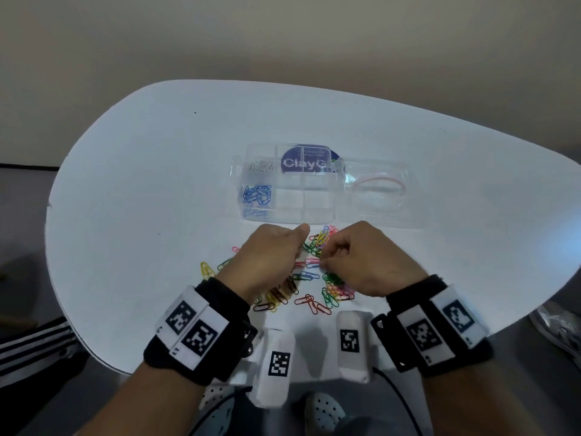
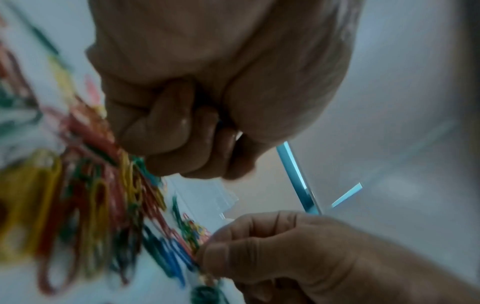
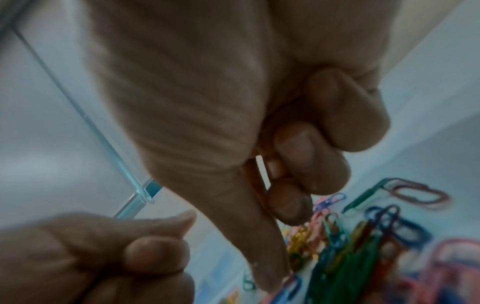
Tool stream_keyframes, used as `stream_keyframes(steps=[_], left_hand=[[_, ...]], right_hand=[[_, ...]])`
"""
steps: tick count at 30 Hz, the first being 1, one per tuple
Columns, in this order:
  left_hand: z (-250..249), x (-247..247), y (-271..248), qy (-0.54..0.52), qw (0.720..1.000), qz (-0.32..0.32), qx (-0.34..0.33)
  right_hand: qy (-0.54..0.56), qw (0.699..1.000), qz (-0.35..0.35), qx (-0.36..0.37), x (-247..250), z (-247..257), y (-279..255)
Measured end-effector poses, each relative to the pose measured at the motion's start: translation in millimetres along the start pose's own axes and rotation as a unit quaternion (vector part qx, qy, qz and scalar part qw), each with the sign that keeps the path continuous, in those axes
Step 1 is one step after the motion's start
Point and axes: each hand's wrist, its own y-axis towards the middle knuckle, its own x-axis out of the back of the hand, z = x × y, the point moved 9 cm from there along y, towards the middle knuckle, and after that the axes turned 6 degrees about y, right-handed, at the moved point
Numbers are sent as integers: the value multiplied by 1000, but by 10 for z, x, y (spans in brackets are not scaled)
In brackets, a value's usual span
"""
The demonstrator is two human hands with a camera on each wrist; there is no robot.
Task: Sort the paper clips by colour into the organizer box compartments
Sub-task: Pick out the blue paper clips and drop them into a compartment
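The clear organizer box (image 1: 287, 187) sits open on the white table (image 1: 141, 171), just beyond the loose heap of paper clips (image 1: 314, 278), close enough that each pick needs only a short reach forward. Its lid (image 1: 377, 190) is folded out flat to the right, with a pink rubber band (image 1: 379, 184) lying on it. Two compartments on the box's left side are already in use: silver clips (image 1: 261, 166) in the far one, blue clips (image 1: 257, 195) in the near one; the rest look empty, so by my reckoning the sorting is at an early stage. Both hands work over the heap. The left hand (image 1: 270, 256) is curled into a loose fist with the thumb stretched forward; the left wrist view hints at something thin tucked inside the fingers, perhaps clips gathered so several go over in one trip, but I cannot tell for sure. The right hand (image 1: 361, 259) has its fingers bent in and its thumb pointing down into the pile, the tip touching a blue clip (image 3: 292, 284) in the right wrist view; a slim orange-looking sliver shows between thumb and fingers, too blurred to name. Yellow, green, red and pink clips lie tangled together, which is probably why the fingertips pick singly.
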Motion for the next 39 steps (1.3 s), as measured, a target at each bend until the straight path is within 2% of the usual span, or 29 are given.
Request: stream_keyframes(steps=[3,9,14,21,29,32,34,36,38,39], left_hand=[[-16,-40,18,98,994,9,-42],[27,-82,21,249,966,35,-51],[-3,-57,34,289,956,12,-55],[-4,-106,12,305,950,29,-61],[-40,84,-12,139,987,61,-54],[-13,70,-43,-41,992,116,-1],[-39,15,-83,-212,960,178,30],[-107,15,-124,-357,904,233,40],[-158,66,-141,-451,851,267,30],[-168,97,-141,-478,833,276,21]], right_hand=[[-65,998,-13,-17,-62,-11,21],[-96,995,-8,-23,-88,32,6],[-113,993,-15,-15,-77,60,-10],[-121,992,-8,-16,-99,65,4],[-121,992,-18,-14,-55,88,-3],[-115,993,-6,-14,-93,82,23],[-105,994,4,-17,-105,68,38],[-89,996,17,-22,-119,59,32],[-69,997,25,-18,-113,79,12],[-47,999,25,-12,-94,108,0]])
